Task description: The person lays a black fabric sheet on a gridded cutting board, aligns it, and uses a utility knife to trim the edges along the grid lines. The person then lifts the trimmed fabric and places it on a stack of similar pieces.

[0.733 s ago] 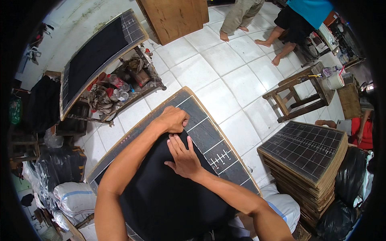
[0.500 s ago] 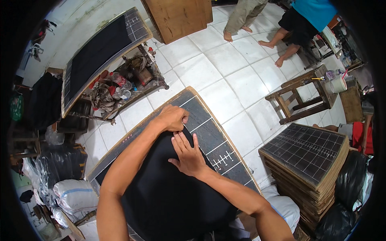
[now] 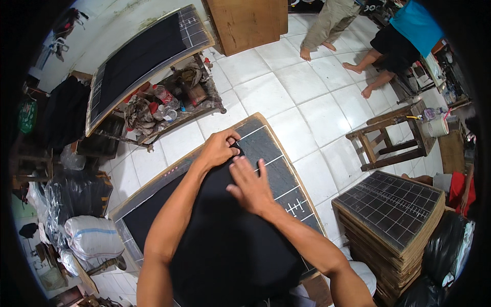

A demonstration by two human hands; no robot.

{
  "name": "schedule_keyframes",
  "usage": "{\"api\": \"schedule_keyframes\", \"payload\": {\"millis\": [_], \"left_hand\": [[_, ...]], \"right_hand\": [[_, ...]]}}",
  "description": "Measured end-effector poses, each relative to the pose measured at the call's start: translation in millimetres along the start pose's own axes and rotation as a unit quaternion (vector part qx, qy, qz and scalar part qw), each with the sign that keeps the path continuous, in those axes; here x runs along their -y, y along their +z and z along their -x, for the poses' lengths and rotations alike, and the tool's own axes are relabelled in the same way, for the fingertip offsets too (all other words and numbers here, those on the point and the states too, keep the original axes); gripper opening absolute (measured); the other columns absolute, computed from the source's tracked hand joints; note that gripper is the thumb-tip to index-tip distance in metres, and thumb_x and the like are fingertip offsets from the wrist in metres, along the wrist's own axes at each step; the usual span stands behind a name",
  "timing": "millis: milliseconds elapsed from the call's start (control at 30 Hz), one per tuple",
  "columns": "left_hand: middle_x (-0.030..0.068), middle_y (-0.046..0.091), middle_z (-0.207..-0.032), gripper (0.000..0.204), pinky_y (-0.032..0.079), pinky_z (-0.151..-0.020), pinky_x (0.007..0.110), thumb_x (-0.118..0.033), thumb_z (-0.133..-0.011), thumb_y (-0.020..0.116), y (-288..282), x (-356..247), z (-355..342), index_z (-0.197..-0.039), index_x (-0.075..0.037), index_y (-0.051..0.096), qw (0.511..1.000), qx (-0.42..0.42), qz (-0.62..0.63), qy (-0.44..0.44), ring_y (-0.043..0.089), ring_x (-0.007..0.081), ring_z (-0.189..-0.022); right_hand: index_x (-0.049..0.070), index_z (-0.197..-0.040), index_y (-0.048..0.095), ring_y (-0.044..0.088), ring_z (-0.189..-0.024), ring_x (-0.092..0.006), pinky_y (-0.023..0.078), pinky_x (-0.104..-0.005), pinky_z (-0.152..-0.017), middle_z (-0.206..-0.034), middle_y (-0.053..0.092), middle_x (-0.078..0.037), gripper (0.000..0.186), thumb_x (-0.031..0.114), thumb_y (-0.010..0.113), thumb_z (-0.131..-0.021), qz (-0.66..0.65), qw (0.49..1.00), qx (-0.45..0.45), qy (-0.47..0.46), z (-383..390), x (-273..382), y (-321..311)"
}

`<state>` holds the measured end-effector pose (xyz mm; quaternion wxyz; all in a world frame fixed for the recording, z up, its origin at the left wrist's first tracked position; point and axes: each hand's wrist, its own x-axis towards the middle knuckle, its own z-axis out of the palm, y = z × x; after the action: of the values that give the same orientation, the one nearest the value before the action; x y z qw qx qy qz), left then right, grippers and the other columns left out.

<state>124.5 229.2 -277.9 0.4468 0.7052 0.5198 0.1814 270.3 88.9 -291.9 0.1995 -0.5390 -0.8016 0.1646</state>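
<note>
Pale floor tiles (image 3: 300,125) flank the grid-lined surface (image 3: 262,144), where black cloth (image 3: 220,230) reaches from six o'clock to a twelve-o'clock tip, apparently pinched by the left hand (image 3: 217,151), now loosened from a fist so its placement shows, beside the palm-down, part-spread right hand (image 3: 251,187).

Downward fisheye view, head height.
</note>
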Motion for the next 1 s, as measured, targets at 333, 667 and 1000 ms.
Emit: {"api": "schedule_keyframes", "payload": {"millis": [333,667,1000], "left_hand": [[0.0057,0.068,-0.079,0.022,0.05,-0.071,0.027,-0.017,-0.083,0.077,8.3,16.5,62.0,-0.095,0.0,0.072,0.967,-0.204,-0.032,-0.149,0.062,0.012,-0.073],[0.0125,0.072,-0.085,0.023,0.051,-0.077,0.035,-0.025,-0.088,0.073,17.1,29.4,66.5,-0.09,-0.002,0.073,0.959,-0.273,-0.05,-0.051,0.069,0.0262,-0.082],[0.0126,0.071,-0.084,0.023,0.051,-0.073,0.039,-0.027,-0.087,0.073,13.5,32.4,64.0,-0.087,-0.004,0.073,0.956,-0.269,-0.119,0.0,0.068,0.0311,-0.078]], "right_hand": [[0.001,-0.098,0.071,0.059,-0.104,-0.0376,0.048,-0.0455,-0.092,-0.101,0.066,-0.019,0.021,0.015,0.071,-0.082,-0.126,0.991,0.003,0.035,-109.1,-61.0,-18.0],[0.0,-0.092,0.065,0.067,-0.079,-0.0305,0.05,-0.04,-0.071,-0.083,0.069,-0.016,0.013,0.008,0.071,-0.084,-0.274,0.955,0.098,0.062,-123.2,-62.1,-21.9],[0.0,-0.099,0.066,0.067,-0.079,-0.0326,0.051,-0.0414,-0.069,-0.083,0.068,-0.015,0.025,0.012,0.078,-0.081,-0.165,0.985,-0.033,0.042,-111.6,-66.7,-12.5]]}}
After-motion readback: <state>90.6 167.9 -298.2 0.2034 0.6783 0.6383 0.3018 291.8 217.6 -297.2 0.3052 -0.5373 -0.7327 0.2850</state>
